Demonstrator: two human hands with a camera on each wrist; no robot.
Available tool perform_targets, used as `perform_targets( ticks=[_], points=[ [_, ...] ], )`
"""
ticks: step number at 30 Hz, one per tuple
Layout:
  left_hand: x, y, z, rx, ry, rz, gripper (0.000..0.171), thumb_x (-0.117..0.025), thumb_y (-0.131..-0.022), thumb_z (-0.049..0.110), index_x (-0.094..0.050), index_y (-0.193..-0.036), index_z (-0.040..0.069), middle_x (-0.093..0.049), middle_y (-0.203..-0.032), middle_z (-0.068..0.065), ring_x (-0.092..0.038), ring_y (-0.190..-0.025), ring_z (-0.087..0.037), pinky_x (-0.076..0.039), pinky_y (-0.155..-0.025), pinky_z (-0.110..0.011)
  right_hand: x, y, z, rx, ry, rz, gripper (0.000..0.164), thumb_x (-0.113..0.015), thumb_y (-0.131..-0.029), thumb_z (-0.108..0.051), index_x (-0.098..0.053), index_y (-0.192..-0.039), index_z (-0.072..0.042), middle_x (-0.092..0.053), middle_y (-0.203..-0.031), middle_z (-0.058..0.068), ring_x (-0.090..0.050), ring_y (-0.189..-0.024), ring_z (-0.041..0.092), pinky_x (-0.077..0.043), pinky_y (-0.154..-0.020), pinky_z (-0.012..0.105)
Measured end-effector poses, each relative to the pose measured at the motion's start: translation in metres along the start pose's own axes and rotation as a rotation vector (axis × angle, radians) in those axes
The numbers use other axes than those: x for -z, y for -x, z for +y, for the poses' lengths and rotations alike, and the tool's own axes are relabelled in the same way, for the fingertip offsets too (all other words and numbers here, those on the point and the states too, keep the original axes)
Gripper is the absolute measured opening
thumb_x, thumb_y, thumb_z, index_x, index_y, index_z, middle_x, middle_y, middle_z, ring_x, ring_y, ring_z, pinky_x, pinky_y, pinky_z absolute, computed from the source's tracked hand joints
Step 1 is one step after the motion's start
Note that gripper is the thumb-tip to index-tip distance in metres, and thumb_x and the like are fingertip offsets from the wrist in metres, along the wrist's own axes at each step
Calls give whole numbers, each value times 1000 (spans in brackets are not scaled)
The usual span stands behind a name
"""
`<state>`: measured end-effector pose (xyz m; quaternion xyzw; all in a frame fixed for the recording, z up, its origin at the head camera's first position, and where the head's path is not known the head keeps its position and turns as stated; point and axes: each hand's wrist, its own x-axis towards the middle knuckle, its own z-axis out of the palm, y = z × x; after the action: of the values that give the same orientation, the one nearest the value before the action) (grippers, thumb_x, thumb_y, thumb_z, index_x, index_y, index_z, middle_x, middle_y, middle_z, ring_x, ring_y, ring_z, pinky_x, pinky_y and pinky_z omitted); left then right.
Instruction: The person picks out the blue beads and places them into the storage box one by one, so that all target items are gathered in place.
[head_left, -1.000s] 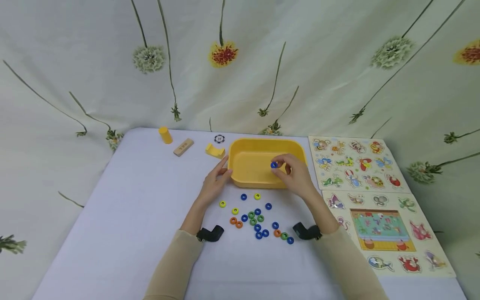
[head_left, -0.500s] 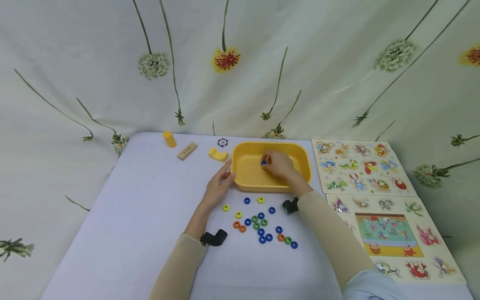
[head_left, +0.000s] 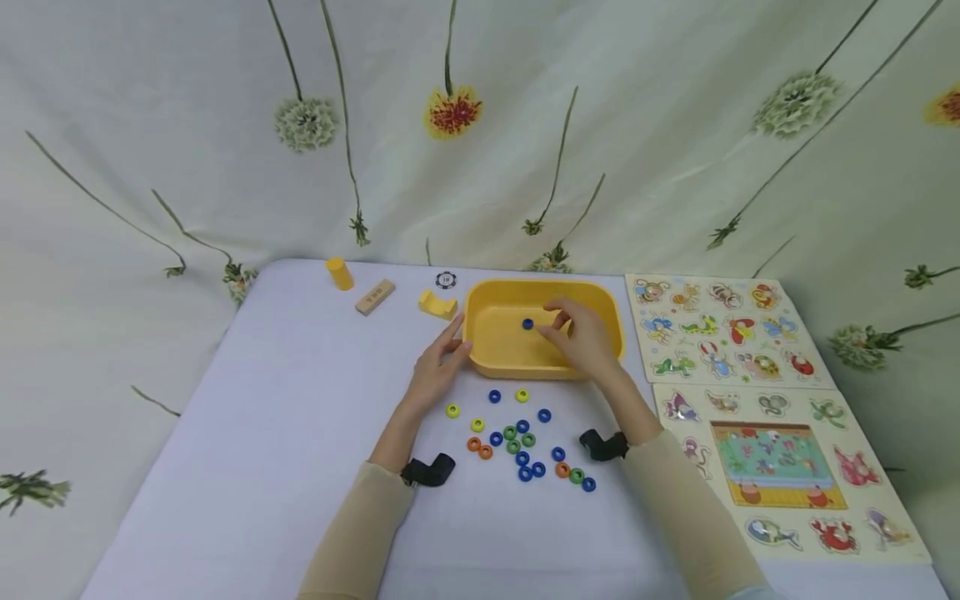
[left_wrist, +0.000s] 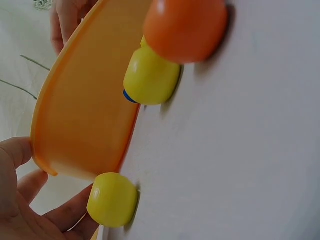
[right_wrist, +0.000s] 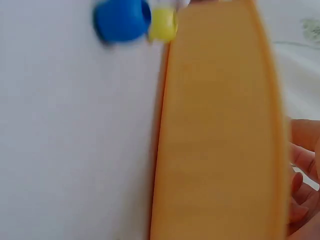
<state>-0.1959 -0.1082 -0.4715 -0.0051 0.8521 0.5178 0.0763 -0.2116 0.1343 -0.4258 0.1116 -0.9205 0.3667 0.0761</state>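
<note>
A yellow plastic tray (head_left: pixel 495 369) stands at the middle of the table, with one blue bead (head_left: pixel 528 324) on its floor. My right hand (head_left: pixel 587 340) is over the tray's right part, thumb and forefinger apart, just right of that bead and holding nothing. At the tray's left end my left hand (head_left: pixel 435 367) rests against the side; in the left wrist view its thumb (left_wrist: pixel 17 150) touches the rim. Between my forearms lie several loose ring-shaped beads: blue (head_left: pixel 544 415), yellow (head_left: pixel 477 425), green (head_left: pixel 528 439) and orange (head_left: pixel 486 452).
Behind the left hand are a yellow arch block (head_left: pixel 437 305), a wooden domino-like block (head_left: pixel 375 297), a yellow cylinder (head_left: pixel 340 273) and a round chip (head_left: pixel 446 280). Two picture puzzle boards (head_left: pixel 716 329) lie along the table's right side. A floral cloth (head_left: pixel 480 183) hangs behind.
My right hand has lowered the blue bead into the tray, let it go and drawn back to the right. The left hand has stayed at the tray's left end.
</note>
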Motion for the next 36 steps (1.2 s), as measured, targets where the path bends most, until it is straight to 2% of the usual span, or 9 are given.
perform_targets(
  ticks=[2, 4, 8, 12, 15, 22, 26, 32, 36],
  points=[
    [0, 0, 0, 0, -1, 2, 48, -45, -87, 48, -23, -129, 56, -52, -120, -4, -44, -116, -25, -28, -97, -55, 5, 21, -4, 58, -39, 36, 33, -66, -80, -27, -58, -108, -12, -53, -76, -1, -42, -57, 14, -34, -51, 24],
    [0, 1, 1, -1, 0, 5, 49, -45, -87, 48, -24, -131, 54, -52, -120, -4, -43, -116, -25, -28, -98, -54, 8, 42, -8, 99, -75, 37, 34, -66, -79, -29, -59, -108, -12, -53, -77, -4, -41, -57, 11, -34, -50, 22],
    [1, 1, 2, -10, 5, 1, 51, -45, -88, 48, -23, -133, 51, -51, -122, -5, -43, -117, -26, -28, -97, -55, 10, 78, -16, 177, -139, -39, 35, -67, -78, -31, -58, -109, -18, -53, -78, -8, -40, -55, 6, -34, -47, 19],
    [2, 1, 2, -4, 4, 6, 50, -44, -88, 48, -23, -133, 51, -51, -122, -5, -42, -117, -27, -27, -97, -56, 8, 97, -20, 229, -166, -111, 33, -68, -78, -31, -58, -109, -23, -53, -78, -8, -40, -53, 5, -34, -46, 18],
    [2, 1, 1, 1, 5, 1, 50, -44, -88, 47, -22, -133, 51, -50, -122, -6, -42, -118, -27, -28, -97, -56, 4, 103, -18, 227, -172, -129, 33, -68, -77, -29, -58, -108, -23, -53, -78, -8, -39, -53, 4, -34, -46, 18],
    [0, 1, 4, 18, 11, -3, 51, -45, -88, 45, -24, -134, 49, -51, -122, -5, -42, -117, -26, -29, -97, -54, -6, 104, -6, 154, -160, -162, 35, -70, -76, -24, -60, -108, -14, -54, -78, -4, -41, -53, 7, -35, -47, 19],
    [-1, 2, 3, 17, 9, -2, 50, -45, -88, 45, -24, -134, 50, -51, -122, -5, -42, -117, -26, -29, -97, -54, -12, 103, 4, 118, -152, -176, 36, -70, -75, -25, -60, -108, -14, -54, -77, -3, -43, -55, 9, -36, -49, 19],
    [0, 2, 1, 16, 4, -2, 49, -44, -89, 45, -21, -132, 54, -49, -125, -6, -40, -119, -27, -28, -98, -56, -26, 103, 18, 66, -35, -170, 32, -70, -75, -29, -61, -105, -21, -53, -74, -9, -42, -57, 7, -35, -51, 20],
    [-1, 2, 1, 6, 6, 6, 49, -45, -89, 45, -22, -132, 54, -50, -124, -5, -41, -118, -27, -29, -97, -56, -31, 103, 22, 65, 44, -155, 24, -69, -76, -30, -63, -98, -24, -50, -72, -13, -41, -60, 5, -34, -54, 20]
  ],
)
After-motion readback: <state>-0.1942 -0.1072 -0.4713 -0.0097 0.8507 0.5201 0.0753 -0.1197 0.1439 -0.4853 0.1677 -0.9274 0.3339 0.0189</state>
